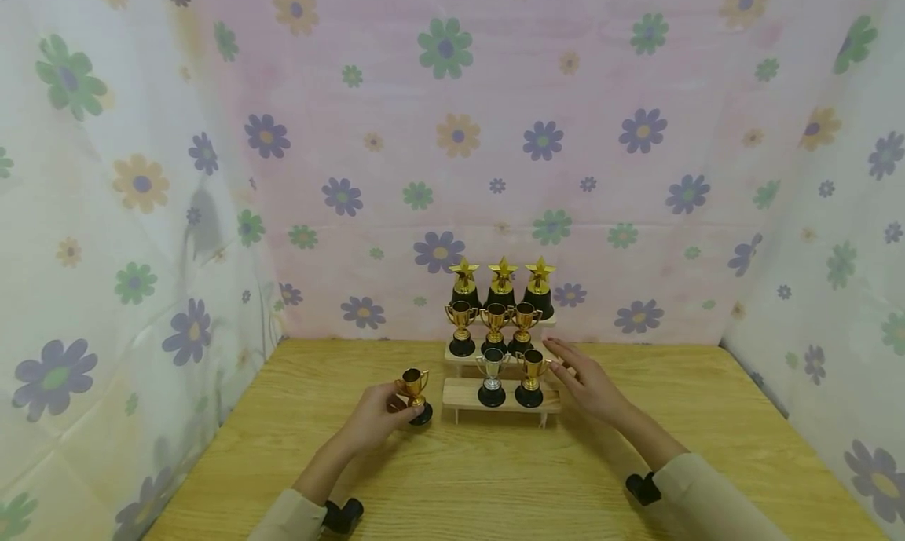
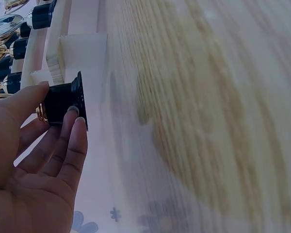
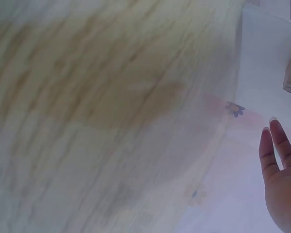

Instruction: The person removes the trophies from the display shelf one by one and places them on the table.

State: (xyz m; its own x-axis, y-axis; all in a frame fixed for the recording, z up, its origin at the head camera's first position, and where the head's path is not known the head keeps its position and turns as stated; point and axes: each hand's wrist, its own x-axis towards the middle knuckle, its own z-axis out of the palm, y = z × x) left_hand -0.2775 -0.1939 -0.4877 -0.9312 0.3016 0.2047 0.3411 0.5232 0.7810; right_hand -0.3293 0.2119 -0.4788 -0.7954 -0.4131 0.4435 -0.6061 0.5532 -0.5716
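Observation:
In the head view, my left hand (image 1: 376, 417) holds a small gold trophy cup (image 1: 412, 382) with a black base, just left of a tiered wooden stand (image 1: 463, 393). The left wrist view shows thumb and fingers around its black base (image 2: 58, 103). My right hand (image 1: 591, 385) is at the stand's right side, fingers mostly straight, fingertips close to a gold trophy cup (image 1: 531, 368) on the lowest tier. Beside that cup stands a silver trophy cup (image 1: 492, 368). In the right wrist view, the right hand (image 3: 286, 179) appears with fingers extended.
Three gold cups (image 1: 497, 321) line the middle tier. Behind them, three gold star trophies (image 1: 503, 278) with black bases stand on the top tier. The stand is on a wood-grain table (image 1: 495, 478), with flowered cloth (image 1: 382, 101) behind and at both sides.

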